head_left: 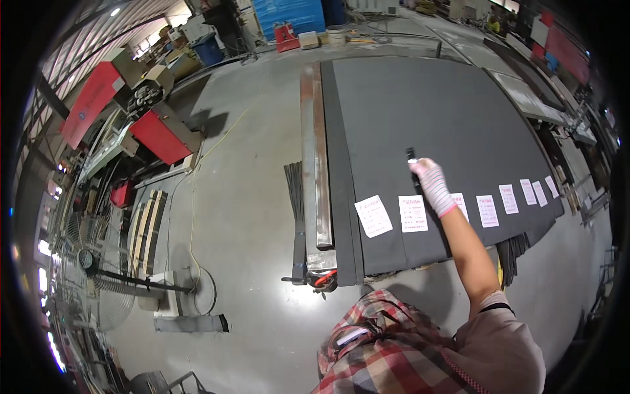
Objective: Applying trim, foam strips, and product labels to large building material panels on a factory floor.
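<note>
My right hand [430, 182], in a white knitted glove with coloured stripes and pink fingertips, reaches out over a large dark grey sheet [420, 98]. Its fingers are closed round a short black stick-like tool [411, 155] with a pale band; the exact kind is not clear. Below the hand, a row of white paper labels with red print lies along the sheet's near edge. One label [413, 214] is just left of my wrist, and a tilted label [374, 217] lies farther left. My forearm partly covers another label [459, 203]. My left hand is out of the picture.
A long rectangular metal bar [321, 164] runs along the sheet's left side, with dark strips [296, 203] beside it. Left on the floor stand a red-and-grey machine [161, 134], a caged fan [92, 262], wooden slats [147, 230] and a yellow cable [223, 136].
</note>
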A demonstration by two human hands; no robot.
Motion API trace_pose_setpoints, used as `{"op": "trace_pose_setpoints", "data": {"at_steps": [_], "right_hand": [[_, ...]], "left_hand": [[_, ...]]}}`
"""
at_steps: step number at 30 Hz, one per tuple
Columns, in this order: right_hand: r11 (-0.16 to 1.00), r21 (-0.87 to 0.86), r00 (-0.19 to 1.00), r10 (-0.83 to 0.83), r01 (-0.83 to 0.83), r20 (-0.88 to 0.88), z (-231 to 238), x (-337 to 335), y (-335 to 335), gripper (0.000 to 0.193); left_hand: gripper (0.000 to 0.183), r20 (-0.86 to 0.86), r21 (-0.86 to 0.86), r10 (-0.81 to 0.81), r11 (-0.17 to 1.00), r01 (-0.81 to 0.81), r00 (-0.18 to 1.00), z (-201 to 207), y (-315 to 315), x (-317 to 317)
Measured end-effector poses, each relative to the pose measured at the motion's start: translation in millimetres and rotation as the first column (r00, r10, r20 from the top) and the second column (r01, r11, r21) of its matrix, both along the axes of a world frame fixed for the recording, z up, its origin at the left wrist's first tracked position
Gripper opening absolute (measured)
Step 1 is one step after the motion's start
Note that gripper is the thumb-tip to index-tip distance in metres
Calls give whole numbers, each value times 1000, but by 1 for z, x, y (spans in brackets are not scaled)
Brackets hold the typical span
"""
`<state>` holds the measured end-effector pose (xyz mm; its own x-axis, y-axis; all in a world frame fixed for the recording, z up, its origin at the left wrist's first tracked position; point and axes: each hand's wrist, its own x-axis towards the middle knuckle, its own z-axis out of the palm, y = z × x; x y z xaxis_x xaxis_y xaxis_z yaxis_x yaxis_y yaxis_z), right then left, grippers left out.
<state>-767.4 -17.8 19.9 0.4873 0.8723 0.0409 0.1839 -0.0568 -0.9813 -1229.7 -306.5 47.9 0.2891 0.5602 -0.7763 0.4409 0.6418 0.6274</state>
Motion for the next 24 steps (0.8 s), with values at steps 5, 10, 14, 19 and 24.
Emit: {"op": "trace_pose_setpoints", "data": {"at_steps": [5,10,14,19,24], "right_hand": [[958,260,922,-10,119,-386,47,4,-23,35],[901,434,809,243,17,-536,79,-52,-41,26],[915,398,641,341,-60,-687,89,-121,-38,24],[890,435,556,432,-136,-710,89,-185,-35,21],[836,232,657,538,-497,-528,116,-209,-121,21]], "left_hand": [[39,3,52,10,999,-10,1000,-2,40,-5],[40,-10,87,51,995,-50,999,1,69,-13],[40,-20,112,72,991,-70,997,5,87,-30],[41,-4,181,19,983,-18,1000,3,104,-57],[42,34,256,-132,959,119,991,-11,127,-92]]}}
